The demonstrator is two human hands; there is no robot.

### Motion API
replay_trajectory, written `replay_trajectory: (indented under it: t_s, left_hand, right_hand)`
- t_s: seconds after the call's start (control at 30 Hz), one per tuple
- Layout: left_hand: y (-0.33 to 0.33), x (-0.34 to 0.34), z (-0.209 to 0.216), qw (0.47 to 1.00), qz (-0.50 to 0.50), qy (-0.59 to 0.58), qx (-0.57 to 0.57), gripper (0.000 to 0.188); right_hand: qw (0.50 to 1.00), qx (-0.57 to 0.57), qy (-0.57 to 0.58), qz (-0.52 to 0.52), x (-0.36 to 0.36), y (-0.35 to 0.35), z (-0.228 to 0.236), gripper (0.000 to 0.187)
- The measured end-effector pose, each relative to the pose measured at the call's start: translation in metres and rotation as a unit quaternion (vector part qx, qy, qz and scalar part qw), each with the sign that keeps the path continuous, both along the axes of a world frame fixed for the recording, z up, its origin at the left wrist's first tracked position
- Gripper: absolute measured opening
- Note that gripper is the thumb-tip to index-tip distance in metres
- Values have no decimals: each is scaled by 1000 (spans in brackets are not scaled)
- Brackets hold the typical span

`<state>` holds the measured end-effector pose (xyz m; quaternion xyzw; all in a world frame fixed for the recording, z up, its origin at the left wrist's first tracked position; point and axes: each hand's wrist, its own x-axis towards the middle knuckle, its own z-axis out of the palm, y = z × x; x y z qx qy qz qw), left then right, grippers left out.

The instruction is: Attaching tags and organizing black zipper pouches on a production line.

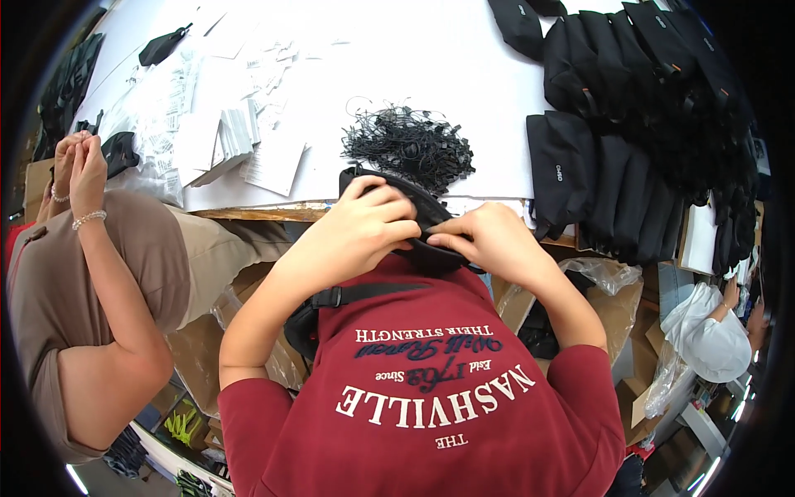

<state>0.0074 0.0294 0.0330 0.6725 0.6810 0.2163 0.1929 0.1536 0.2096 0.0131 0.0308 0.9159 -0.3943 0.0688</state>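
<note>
My left hand (364, 225) and my right hand (490, 240) are both closed on a small black fabric pouch (428, 217), held close to my chest at the table's near edge. My fingertips pinch its near rim, and the hands hide most of it. A black strap (364, 293) runs across my red shirt just below. Just beyond the pouch, a tangled heap of thin black cords (410, 145) lies on the white tabletop (464, 66).
Stacks of black pouches (629, 166) fill the table's right side. White paper tags and cards (207, 124) are spread at the left. A co-worker in a brown top (91, 273) stands at my left with both hands raised. Plastic-lined cardboard boxes (613, 306) sit below the table edge.
</note>
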Motion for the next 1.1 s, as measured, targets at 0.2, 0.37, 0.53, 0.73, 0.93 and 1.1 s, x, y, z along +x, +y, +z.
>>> replay_trajectory:
  t_s: [0.2,0.37,0.53,0.73,0.93,1.1]
  left_hand:
    - [22,-49,-32,935,8,-342,-92,21]
    - [75,-122,-101,968,234,-73,60,23]
    - [85,-143,-112,984,179,-2,-18,32]
    - [75,-137,-115,978,199,-62,9,30]
    - [71,-134,-121,971,222,-92,13,35]
    - [78,-139,-117,971,226,-76,-24,39]
  right_hand:
    - [985,-121,-125,11,-1,7,9,26]
    - [994,-72,-60,58,3,6,7,26]
    - [999,-36,4,37,10,6,10,23]
    - [998,24,39,53,12,8,19,18]
    - [995,41,60,69,15,5,19,16]
    - [994,41,63,75,16,2,23,16]
